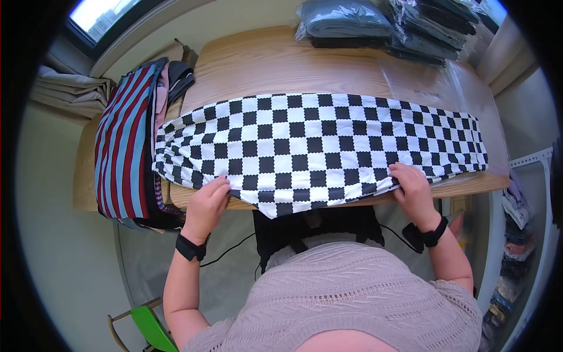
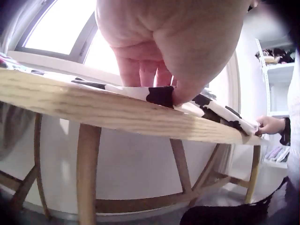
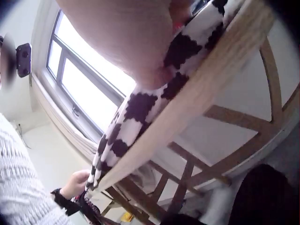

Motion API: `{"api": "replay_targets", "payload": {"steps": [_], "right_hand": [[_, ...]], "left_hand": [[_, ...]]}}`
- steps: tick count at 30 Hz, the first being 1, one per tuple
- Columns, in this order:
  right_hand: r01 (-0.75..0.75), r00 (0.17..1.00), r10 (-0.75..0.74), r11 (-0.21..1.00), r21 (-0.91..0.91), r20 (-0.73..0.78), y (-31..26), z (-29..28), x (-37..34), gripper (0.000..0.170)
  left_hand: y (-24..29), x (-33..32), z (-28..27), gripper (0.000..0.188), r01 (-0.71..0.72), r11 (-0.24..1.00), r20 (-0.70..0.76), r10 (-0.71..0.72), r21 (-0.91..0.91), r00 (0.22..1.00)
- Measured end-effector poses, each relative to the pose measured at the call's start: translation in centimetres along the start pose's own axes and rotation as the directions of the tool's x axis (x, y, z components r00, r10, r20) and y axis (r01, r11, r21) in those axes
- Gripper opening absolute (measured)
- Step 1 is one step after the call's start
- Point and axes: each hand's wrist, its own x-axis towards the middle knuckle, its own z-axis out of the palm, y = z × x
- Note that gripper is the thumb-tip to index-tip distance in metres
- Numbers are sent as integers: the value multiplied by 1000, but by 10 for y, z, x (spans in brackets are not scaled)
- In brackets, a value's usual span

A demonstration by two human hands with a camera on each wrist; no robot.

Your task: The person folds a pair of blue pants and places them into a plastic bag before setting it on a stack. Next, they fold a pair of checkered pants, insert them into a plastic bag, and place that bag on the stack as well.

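Observation:
Black-and-white checkered trousers (image 1: pixel 322 141) lie folded lengthwise across the wooden table, the gathered waistband (image 1: pixel 159 149) at the left and the leg ends at the right. Their crotch point hangs over the near table edge. My left hand (image 1: pixel 206 205) pinches the near edge of the cloth not far from the waistband. In the left wrist view, its thumb (image 2: pixel 185 91) is at the table edge with the fingers on the far side. Farther right, my right hand (image 1: pixel 415 190) pinches the same near edge along the leg. The right wrist view has its thumb (image 3: pixel 154 79) against the checkered cloth.
A pile of folded clothes with a striped piece (image 1: pixel 126 146) on top stands at the table's left end. Bagged garments (image 1: pixel 346 23) lie at the back right. Shelving (image 1: pixel 528 158) with clothes is on the right, and a green chair (image 1: pixel 153 328) at the lower left.

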Motion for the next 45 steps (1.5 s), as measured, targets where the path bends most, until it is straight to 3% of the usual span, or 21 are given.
{"api": "replay_targets", "payload": {"steps": [2, 4, 5, 6, 8, 10, 12, 14, 16, 20, 22, 24, 27, 28, 30, 36, 39, 40, 43, 45], "right_hand": [[15, 998, -19, 997, 69, 57, 12, -14, 8, 21], [-126, 987, 111, 985, 122, 119, 24, -20, 12, 13], [-205, 950, 158, 966, 155, 269, 32, -27, 23, 16], [-191, 961, 136, 957, 220, 242, 39, -27, 29, 14], [-343, 888, 200, 888, 306, 414, 45, -36, 52, 15], [-388, 847, 216, 876, 286, 487, 54, -35, 70, 23], [-370, 807, 218, 911, 181, 549, 64, -27, 84, 26], [-366, 800, 214, 915, 173, 561, 65, -25, 91, 26], [-368, 789, 211, 915, 168, 577, 67, -22, 95, 27], [-386, 769, 203, 904, 187, 607, 74, -19, 97, 28], [-391, 757, 192, 899, 199, 625, 75, -21, 99, 26], [-416, 753, 207, 885, 208, 625, 79, -19, 100, 27], [-410, 764, 230, 894, 179, 602, 82, -15, 100, 29], [-426, 770, 261, 889, 166, 582, 79, -14, 100, 31], [-446, 774, 297, 882, 149, 560, 74, -12, 100, 32], [-343, 830, 216, 924, 167, 514, 79, -4, 97, 32], [-347, 835, 225, 924, 163, 502, 79, -4, 94, 39], [-343, 834, 223, 926, 159, 505, 80, -2, 93, 39], [-375, 817, 243, 913, 161, 523, 81, -3, 93, 41], [-377, 830, 247, 909, 176, 501, 85, -1, 90, 45]], "left_hand": [[-5, 2, 1, 19, 6, 1000, -65, -8, -19, 998], [-8, 9, -5, 10, 258, 956, 42, -255, -142, 966], [-6, 17, -11, 12, 308, 934, 57, -303, -180, 951], [-14, 24, -10, 12, 301, 937, 50, -297, -174, 954], [-35, 41, -6, 16, 263, 928, 67, -255, -265, 965], [-46, 59, -1, 21, 265, 904, 101, -245, -336, 964], [-52, 67, -2, 24, 373, 889, 218, -322, -267, 922], [-45, 68, -10, 25, 470, 834, 281, -395, -289, 874], [-45, 62, -20, 25, 409, 885, 277, -346, -220, 897], [-66, 37, -23, 24, 443, 883, 310, -383, -155, 871], [-66, 34, -22, 15, 481, 804, 175, -448, -349, 877], [-68, 35, -20, 13, 490, 786, 167, -463, -377, 871], [-62, 40, -17, 18, 534, 833, 300, -478, -142, 826], [-55, 43, -21, 18, 530, 836, 300, -473, -146, 828], [-41, 50, -25, 23, 376, 926, 186, -372, 11, 909], [-8, 99, -7, 33, 169, 950, 112, -144, -262, 983], [-14, 123, 15, 32, 256, 944, 233, -206, -208, 950], [-16, 127, 24, 27, 284, 931, 206, -239, -230, 949], [-21, 140, 33, 21, 392, 857, 328, -284, -336, 901], [-22, 141, 37, 16, 349, 849, 230, -276, -397, 933]]}}
